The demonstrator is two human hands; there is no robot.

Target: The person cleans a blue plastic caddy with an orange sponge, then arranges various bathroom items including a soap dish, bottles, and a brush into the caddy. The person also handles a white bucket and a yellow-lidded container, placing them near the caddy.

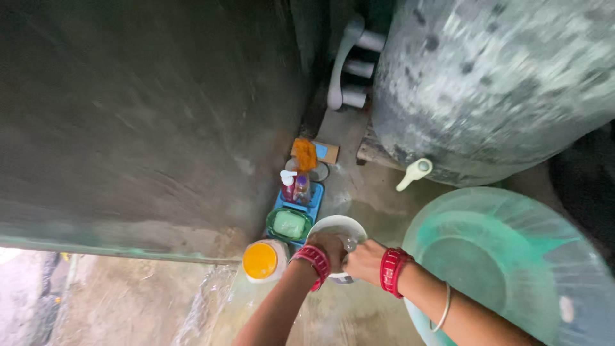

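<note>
Both hands at 6 o'clock, low centre of view. Left hand [328, 247] pressed inside white bowl [338, 225], fingers curled against inner wall. Right hand [364, 259] clamped on bowl's near rim, fingers closed around it. Red bangles on both wrists, thin metal bangle further up right forearm. Bowl held just above wet concrete floor [128, 301]. At 9 o'clock of bowl: yellow-lidded container [261, 261]. At 11: green soap dish [289, 224] on blue tray [314, 195], small bottles [295, 186] behind. At 3: large translucent green tub [512, 256]. At 1: grey water tank [493, 83] with white tap [415, 172].
</note>
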